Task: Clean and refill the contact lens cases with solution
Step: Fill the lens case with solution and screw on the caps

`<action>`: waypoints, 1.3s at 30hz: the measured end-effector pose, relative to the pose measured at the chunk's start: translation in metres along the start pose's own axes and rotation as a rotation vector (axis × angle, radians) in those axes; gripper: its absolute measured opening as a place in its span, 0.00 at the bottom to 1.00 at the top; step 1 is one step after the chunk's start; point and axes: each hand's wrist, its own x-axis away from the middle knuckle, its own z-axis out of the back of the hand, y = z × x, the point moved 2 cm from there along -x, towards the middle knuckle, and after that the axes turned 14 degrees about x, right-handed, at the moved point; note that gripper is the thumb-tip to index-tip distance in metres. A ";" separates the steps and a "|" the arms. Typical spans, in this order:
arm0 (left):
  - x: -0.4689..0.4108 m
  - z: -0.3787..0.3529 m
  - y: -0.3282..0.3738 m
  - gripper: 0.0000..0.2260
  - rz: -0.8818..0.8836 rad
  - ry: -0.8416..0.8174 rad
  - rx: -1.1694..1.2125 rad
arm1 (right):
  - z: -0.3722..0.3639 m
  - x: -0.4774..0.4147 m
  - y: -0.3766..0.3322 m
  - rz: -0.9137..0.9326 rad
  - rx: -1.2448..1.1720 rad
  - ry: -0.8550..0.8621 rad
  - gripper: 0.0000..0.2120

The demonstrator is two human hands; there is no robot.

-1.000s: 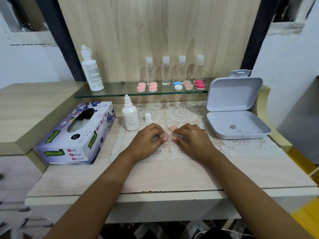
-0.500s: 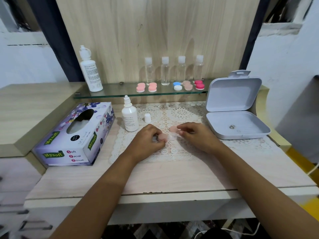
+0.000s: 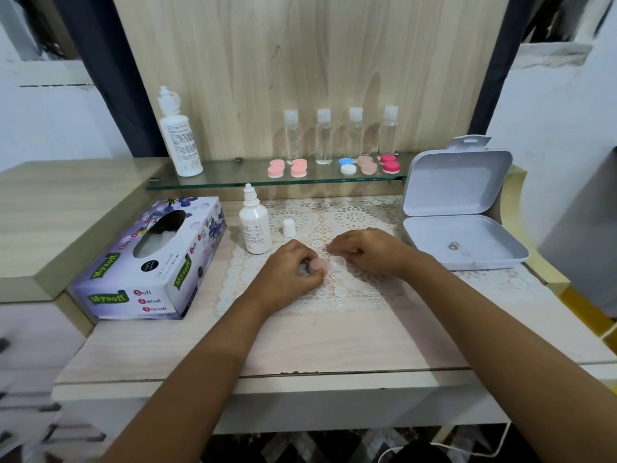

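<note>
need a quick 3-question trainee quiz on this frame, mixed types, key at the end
1. True or false: the dropper bottle beside the tissue box has its cap on.
2. How many clear bottles stand on the glass shelf? A two, B four, C six.
3. Fill in: the ____ hand holds the pink end of the lens case.
Key: 1 false, its cap stands apart on the lace mat. 2 B. 3 left hand.
</note>
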 end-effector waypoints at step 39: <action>0.000 0.000 0.000 0.09 -0.010 0.011 -0.014 | -0.016 0.030 -0.024 -0.207 -0.335 0.325 0.10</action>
